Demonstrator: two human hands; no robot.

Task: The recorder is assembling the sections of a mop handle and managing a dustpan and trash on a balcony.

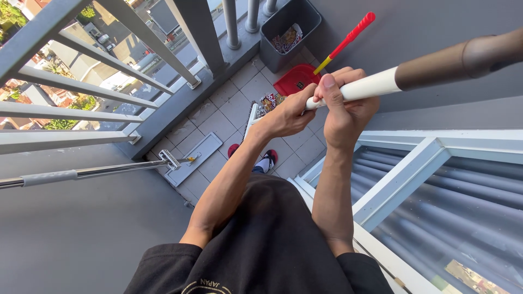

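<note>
Both hands held 1 white-and-brown broom handle [381, 83] above the tiled balcony floor [229, 103]. The left hand [289, 114] and right hand [344, 106] each kept a closed grip around its white end. A red dustpan [297, 80] lay on the floor below, near a grey bin [272, 32].

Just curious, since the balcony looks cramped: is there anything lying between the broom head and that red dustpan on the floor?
Both hands, left hand and right hand, grip the broom handle. Between the broom head and the red dustpan lies only a crumpled wrapper on the tiles; nothing else visible stands there.
</note>
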